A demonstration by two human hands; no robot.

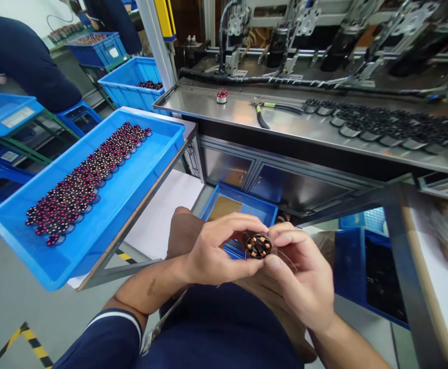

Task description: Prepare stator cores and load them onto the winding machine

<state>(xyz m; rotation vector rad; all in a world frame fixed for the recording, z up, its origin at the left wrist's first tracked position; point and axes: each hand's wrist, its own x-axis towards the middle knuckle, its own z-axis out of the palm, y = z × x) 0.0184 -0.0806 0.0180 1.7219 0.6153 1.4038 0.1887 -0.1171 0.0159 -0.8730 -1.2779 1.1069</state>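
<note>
Above my lap I hold a small round motor stator (258, 246), black with copper windings facing up toward me. My left hand (224, 246) is closed around its left side, thumb below and fingers above. At its right edge my right hand (304, 271) has thumb and fingertips closed on it. Thin wire ends (287, 259) stick out beside the right fingers; whether those fingers pinch the wires too, I cannot tell. Many similar stators (89, 179) with red and copper windings stand in rows in the blue tray (131, 195) on my left.
The machine's metal ledge (239, 110) carries one red-wound stator (222, 96), cutting pliers (270, 108) and rows of black-topped stators (396, 125). Below stands a blue bin (262, 202). Another blue bin (350, 266) is at right. A seated person (20, 61) is at far left.
</note>
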